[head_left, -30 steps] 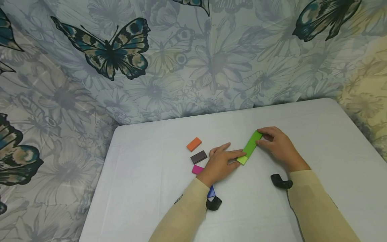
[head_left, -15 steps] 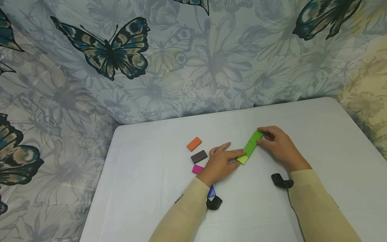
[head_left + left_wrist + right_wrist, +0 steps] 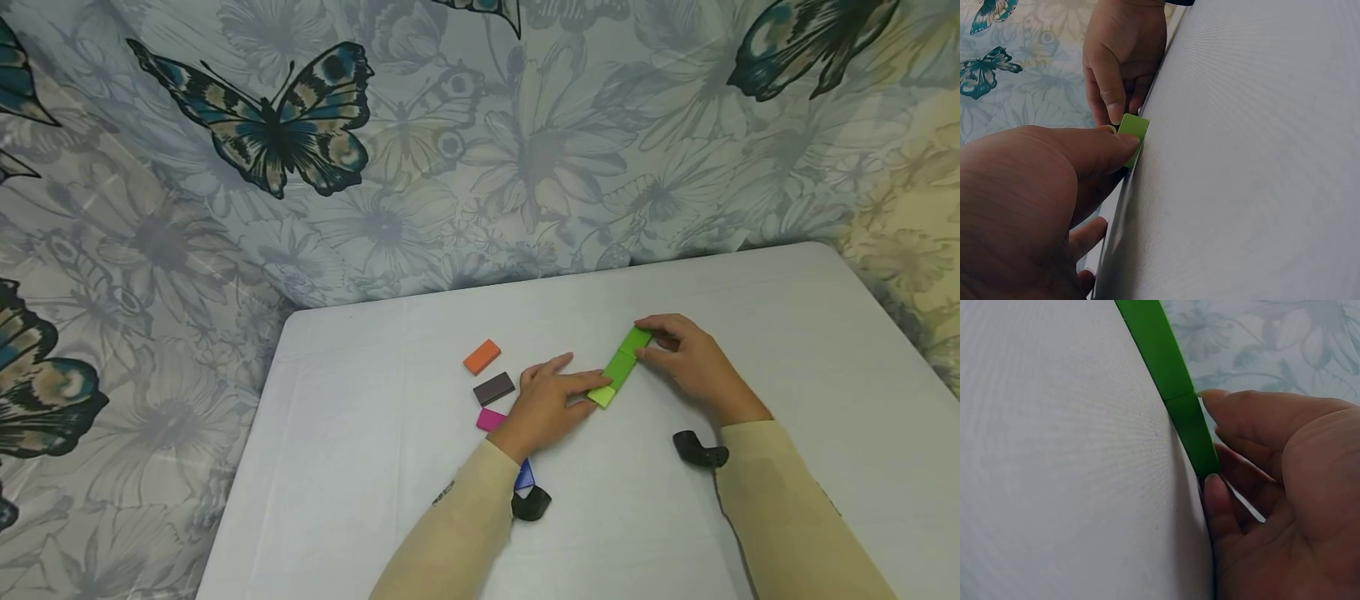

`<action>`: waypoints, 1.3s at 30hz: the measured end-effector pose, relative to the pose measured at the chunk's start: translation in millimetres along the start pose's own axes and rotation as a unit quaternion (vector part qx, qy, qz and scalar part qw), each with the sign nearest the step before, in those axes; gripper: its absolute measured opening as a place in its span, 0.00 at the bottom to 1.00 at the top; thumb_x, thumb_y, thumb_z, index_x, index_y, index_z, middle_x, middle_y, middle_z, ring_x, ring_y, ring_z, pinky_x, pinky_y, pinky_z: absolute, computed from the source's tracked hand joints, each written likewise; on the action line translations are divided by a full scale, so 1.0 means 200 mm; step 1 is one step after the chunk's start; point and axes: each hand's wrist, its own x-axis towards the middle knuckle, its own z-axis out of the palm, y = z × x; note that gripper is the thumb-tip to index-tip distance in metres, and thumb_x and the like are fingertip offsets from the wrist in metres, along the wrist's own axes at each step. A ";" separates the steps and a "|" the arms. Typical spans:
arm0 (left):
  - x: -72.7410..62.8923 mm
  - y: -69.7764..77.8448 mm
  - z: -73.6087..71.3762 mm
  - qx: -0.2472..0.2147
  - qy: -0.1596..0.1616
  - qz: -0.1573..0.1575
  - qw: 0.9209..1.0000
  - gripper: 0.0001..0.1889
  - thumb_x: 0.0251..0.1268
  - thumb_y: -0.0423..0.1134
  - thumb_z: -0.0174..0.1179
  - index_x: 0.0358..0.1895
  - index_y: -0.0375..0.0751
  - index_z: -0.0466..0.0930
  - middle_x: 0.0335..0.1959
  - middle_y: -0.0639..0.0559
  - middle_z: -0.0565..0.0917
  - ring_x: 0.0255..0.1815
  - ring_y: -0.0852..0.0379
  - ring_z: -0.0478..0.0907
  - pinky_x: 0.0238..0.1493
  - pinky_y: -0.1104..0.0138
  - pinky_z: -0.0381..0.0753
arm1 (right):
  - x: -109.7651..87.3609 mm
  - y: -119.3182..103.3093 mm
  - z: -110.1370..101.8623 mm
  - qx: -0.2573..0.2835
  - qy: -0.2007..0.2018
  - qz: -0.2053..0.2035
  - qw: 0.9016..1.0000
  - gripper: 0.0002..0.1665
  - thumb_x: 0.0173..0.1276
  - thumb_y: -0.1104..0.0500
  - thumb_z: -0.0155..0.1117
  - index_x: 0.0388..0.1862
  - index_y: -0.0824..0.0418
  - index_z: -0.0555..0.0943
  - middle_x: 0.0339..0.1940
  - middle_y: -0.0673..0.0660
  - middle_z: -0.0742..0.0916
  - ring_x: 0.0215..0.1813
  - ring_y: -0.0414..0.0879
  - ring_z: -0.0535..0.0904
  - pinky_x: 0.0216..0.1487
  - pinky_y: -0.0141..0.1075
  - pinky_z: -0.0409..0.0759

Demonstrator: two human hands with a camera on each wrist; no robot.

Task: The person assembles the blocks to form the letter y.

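Observation:
Green blocks lie end to end in a slanted row on the white table. My left hand [image 3: 543, 408] pinches the row's near end between thumb and index finger; a lighter green part [image 3: 602, 397] shows there, and I cannot tell whether it is a separate block. Its other fingers spread over the table. At the row's far end, my right hand [image 3: 693, 367] holds the last green block [image 3: 637, 339]. In the right wrist view, the thumb touches that block [image 3: 1194, 434] beside the seam and another fingertip meets its end. The left wrist view shows the left thumb against the green end [image 3: 1134, 125].
Left of the left hand lie an orange block [image 3: 482, 357], a dark grey block [image 3: 493, 389] and a magenta block [image 3: 491, 419], partly hidden. A blue piece [image 3: 525, 476] shows beside the left sleeve. Patterned fabric [image 3: 450, 167] rises behind the white table [image 3: 345, 467].

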 end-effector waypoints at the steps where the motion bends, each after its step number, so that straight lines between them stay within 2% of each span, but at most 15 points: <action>1: 0.00 0.00 0.00 0.000 0.000 0.000 1.000 0.23 0.80 0.46 0.68 0.74 0.66 0.83 0.71 0.70 0.79 0.86 0.54 0.55 0.75 0.48 0.56 | 0.00 0.00 0.00 0.001 -0.001 0.000 1.000 0.28 0.78 0.59 0.74 0.71 0.67 0.80 0.72 0.67 0.78 0.75 0.65 0.74 0.72 0.44 0.73; 7: 0.00 0.00 0.00 0.003 0.000 0.000 1.000 0.23 0.80 0.46 0.68 0.74 0.65 0.83 0.71 0.70 0.80 0.86 0.55 0.55 0.75 0.48 0.56 | 0.00 -0.01 0.02 0.008 -0.016 -0.005 1.000 0.35 0.74 0.58 0.78 0.74 0.68 0.78 0.73 0.69 0.75 0.78 0.68 0.68 0.75 0.63 0.67; 13: 0.00 0.00 -0.01 0.003 -0.002 0.002 1.000 0.23 0.81 0.45 0.68 0.74 0.64 0.83 0.72 0.70 0.79 0.86 0.55 0.54 0.75 0.48 0.55 | 0.00 -0.04 0.03 -0.044 -0.052 -0.010 0.998 0.49 0.68 0.52 0.83 0.81 0.67 0.70 0.78 0.73 0.68 0.80 0.75 0.55 0.74 0.74 0.55; 17: 0.00 0.00 -0.01 0.002 -0.004 0.004 1.000 0.24 0.80 0.46 0.68 0.75 0.63 0.82 0.73 0.70 0.78 0.86 0.55 0.54 0.75 0.48 0.55 | -0.01 -0.06 0.04 -0.069 -0.064 -0.016 0.995 0.53 0.66 0.51 0.84 0.82 0.67 0.67 0.79 0.75 0.66 0.79 0.77 0.53 0.72 0.76 0.55; 21: 0.00 0.00 0.00 0.007 -0.006 0.000 1.000 0.25 0.80 0.47 0.68 0.76 0.61 0.81 0.72 0.69 0.79 0.86 0.55 0.56 0.76 0.48 0.55 | -0.02 -0.06 0.05 -0.071 -0.066 -0.023 0.995 0.55 0.66 0.50 0.84 0.83 0.67 0.66 0.79 0.76 0.65 0.78 0.77 0.53 0.71 0.77 0.56; 27: 0.00 0.01 -0.01 0.016 0.008 -0.006 1.000 0.25 0.80 0.48 0.67 0.77 0.61 0.80 0.71 0.68 0.80 0.81 0.56 0.65 0.73 0.49 0.58 | -0.04 -0.04 0.06 -0.068 -0.060 -0.029 0.995 0.56 0.66 0.47 0.84 0.83 0.65 0.65 0.81 0.75 0.64 0.79 0.77 0.52 0.71 0.77 0.56; 31: -0.01 0.02 -0.04 0.013 0.022 -0.017 1.000 0.25 0.80 0.48 0.67 0.76 0.60 0.81 0.71 0.67 0.81 0.75 0.61 0.72 0.70 0.50 0.62 | -0.04 -0.03 0.07 -0.065 -0.060 -0.035 0.995 0.58 0.65 0.47 0.85 0.84 0.65 0.64 0.81 0.75 0.63 0.79 0.77 0.51 0.71 0.77 0.56; 33: -0.01 0.03 -0.07 0.002 0.028 -0.022 0.999 0.23 0.80 0.47 0.67 0.75 0.58 0.82 0.69 0.66 0.83 0.72 0.62 0.75 0.69 0.50 0.64 | -0.04 -0.03 0.07 -0.067 -0.062 -0.034 0.995 0.59 0.64 0.46 0.86 0.84 0.65 0.64 0.81 0.75 0.62 0.79 0.77 0.50 0.71 0.77 0.56; 36: -0.02 0.03 -0.12 -0.037 0.040 -0.031 0.998 0.20 0.81 0.45 0.67 0.71 0.53 0.86 0.66 0.64 0.85 0.68 0.62 0.79 0.71 0.55 0.70 | -0.04 -0.04 0.08 -0.079 -0.066 -0.030 0.994 0.61 0.63 0.43 0.86 0.84 0.65 0.63 0.82 0.76 0.61 0.79 0.78 0.50 0.70 0.77 0.56; 39: -0.05 0.00 -0.18 -0.083 0.057 -0.042 0.994 0.17 0.81 0.43 0.67 0.67 0.48 0.88 0.62 0.62 0.87 0.63 0.62 0.83 0.65 0.61 0.78 | -0.04 -0.04 0.08 -0.092 -0.065 -0.028 0.993 0.63 0.62 0.42 0.87 0.85 0.66 0.63 0.82 0.76 0.60 0.79 0.79 0.49 0.70 0.77 0.56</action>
